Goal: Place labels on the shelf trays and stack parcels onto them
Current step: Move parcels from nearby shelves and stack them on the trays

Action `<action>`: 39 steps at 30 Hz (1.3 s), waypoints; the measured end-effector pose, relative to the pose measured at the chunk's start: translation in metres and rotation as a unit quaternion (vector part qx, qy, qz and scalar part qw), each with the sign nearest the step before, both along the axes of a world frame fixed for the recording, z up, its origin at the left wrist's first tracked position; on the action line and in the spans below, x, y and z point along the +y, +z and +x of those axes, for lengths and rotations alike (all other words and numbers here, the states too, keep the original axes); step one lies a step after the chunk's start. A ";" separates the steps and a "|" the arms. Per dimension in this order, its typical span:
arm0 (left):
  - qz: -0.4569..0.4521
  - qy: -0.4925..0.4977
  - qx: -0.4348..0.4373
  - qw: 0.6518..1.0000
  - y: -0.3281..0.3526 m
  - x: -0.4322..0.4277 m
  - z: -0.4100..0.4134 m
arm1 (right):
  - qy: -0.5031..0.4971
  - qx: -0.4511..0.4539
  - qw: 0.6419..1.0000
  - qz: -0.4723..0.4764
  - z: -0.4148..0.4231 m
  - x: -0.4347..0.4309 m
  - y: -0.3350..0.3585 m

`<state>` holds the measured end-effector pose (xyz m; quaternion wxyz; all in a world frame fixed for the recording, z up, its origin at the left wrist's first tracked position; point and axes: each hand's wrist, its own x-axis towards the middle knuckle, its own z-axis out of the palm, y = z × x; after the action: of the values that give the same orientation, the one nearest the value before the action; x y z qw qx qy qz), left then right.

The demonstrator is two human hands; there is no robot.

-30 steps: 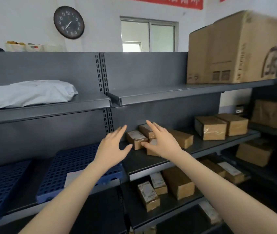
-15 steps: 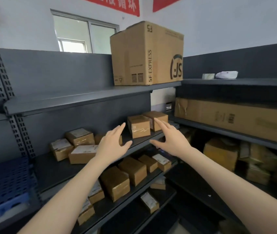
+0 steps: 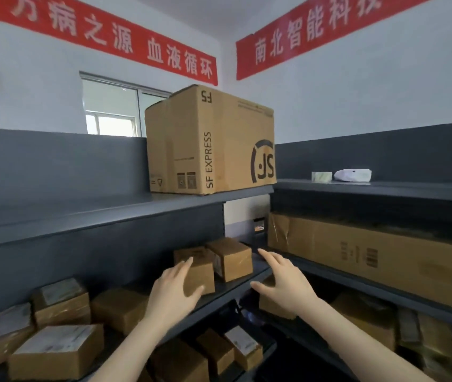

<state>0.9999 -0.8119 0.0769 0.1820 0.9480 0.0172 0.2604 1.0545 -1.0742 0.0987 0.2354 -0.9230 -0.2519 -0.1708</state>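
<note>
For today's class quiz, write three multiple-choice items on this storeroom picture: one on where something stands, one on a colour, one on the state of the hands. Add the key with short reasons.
1. The SF Express box stands: A on the top shelf; B on the floor; C on a blue tray.
2. The banners are: A green; B red; C yellow.
3. The left hand and right hand are: A fists; B gripping labels; C open.
Key: 1 A, it sits on the highest shelf board; 2 B, red cloth with white characters; 3 C, fingers straight, nothing gripped.
</note>
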 end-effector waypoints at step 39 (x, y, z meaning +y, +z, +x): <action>-0.158 0.464 0.069 0.869 -0.072 -0.037 0.227 | 0.029 0.114 0.992 -0.046 0.302 0.119 -0.074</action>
<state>1.2270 -0.8491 0.0053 0.1861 0.8052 0.5083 0.2422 1.3565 -0.9553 0.0243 0.2243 -0.9387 -0.2578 -0.0460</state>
